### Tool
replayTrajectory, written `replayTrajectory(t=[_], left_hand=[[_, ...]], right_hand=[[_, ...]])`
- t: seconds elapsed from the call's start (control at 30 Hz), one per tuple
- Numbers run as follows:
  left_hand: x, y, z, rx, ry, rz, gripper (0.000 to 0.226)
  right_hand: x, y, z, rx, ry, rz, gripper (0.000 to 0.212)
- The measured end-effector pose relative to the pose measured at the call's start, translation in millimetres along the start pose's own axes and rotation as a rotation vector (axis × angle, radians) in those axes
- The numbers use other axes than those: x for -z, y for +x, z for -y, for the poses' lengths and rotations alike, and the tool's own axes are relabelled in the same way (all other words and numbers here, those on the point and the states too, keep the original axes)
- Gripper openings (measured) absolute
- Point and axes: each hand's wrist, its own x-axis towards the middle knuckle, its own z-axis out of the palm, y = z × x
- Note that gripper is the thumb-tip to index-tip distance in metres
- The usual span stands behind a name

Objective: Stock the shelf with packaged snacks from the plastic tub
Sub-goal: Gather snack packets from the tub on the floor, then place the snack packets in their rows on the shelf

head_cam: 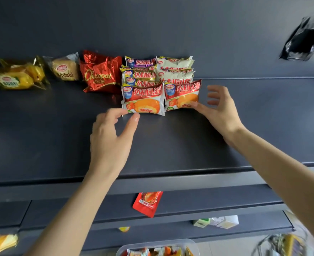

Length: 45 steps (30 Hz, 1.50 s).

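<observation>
Plastic tub (193, 243) is sitting nearest, straight below the front-left red pack (143, 99), with only its rim and a few wrapped snacks (153, 251) showing. Between the tub and that pack, on the lower levels, a red sachet (147, 203) is lying almost directly under the pack, and white and green cartons (217, 221) are lying lower and to the right.

Left hand (110, 137) is reaching onto the shelf (41, 135) just below-left of the front-left red pack. Thumb and forefinger are curving open with a gap, forefinger tip at the pack's lower-left corner, thumb tip just under its bottom edge, gripping nothing. Contact is too close to call.

Right hand (219, 108) is spreading wide to the right of that pack. Its thumb is lying against the bottom edge of the second red pack (183, 95), which is standing edge to edge with the front-left one. The other fingers are fanning apart, clear of the wrappers.

Behind the front-left red pack more packs are standing in two rows, with a purple pack (140, 61) at the back and white packs (174, 69) to the right. To the left are a red Chocopai bag (100, 72), then a small bread pack (64, 68), then a yellow pack (16, 74). Far up-right, a blurred black pouch (303, 41).
</observation>
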Motion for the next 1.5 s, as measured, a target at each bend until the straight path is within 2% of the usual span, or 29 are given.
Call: replayTrajectory(t=[0.1, 0.3, 0.43, 0.6, 0.7, 0.83, 1.0, 1.1, 1.23, 1.4, 1.5], left_hand=[[6, -14, -2, -0.062, 0.016, 0.004, 0.034], [29, -83, -3, -0.186, 0.026, 0.098, 0.044], [44, -121, 3, -0.256, 0.129, 0.175, 0.055], [62, -163, 21, -0.303, 0.316, 0.237, 0.058], [70, -186, 39, -0.346, 0.473, 0.292, 0.061], [74, -214, 72, -0.35, 0.788, 0.463, 0.073], [72, -246, 127, -0.254, 0.966, 0.616, 0.08], [65, -266, 164, -0.158, 0.989, 0.682, 0.082], [49, -295, 211, -0.068, 0.966, 0.72, 0.08], [18, -338, 269, 0.0, 0.924, 0.791, 0.072], [-5, -364, 311, 0.116, 0.909, 0.871, 0.069]], right_hand=[[7, -34, 4, 0.066, -0.104, -0.016, 0.064], [8, -121, 24, 0.291, -0.297, 0.199, 0.056], [16, -170, 32, 0.403, -0.469, 0.313, 0.064], [26, -211, 25, 0.541, -0.678, 0.299, 0.061], [22, -236, 4, 0.625, -0.765, 0.348, 0.062], [8, -268, -31, 0.551, -0.853, 0.501, 0.067], [-19, -295, -92, 0.35, -0.952, 0.794, 0.087], [-31, -308, -133, 0.188, -1.01, 0.933, 0.087], [-46, -325, -185, 0.027, -1.048, 1.038, 0.085], [-67, -352, -259, -0.079, -1.052, 1.109, 0.085], [-87, -374, -303, -0.152, -1.02, 1.119, 0.086]])
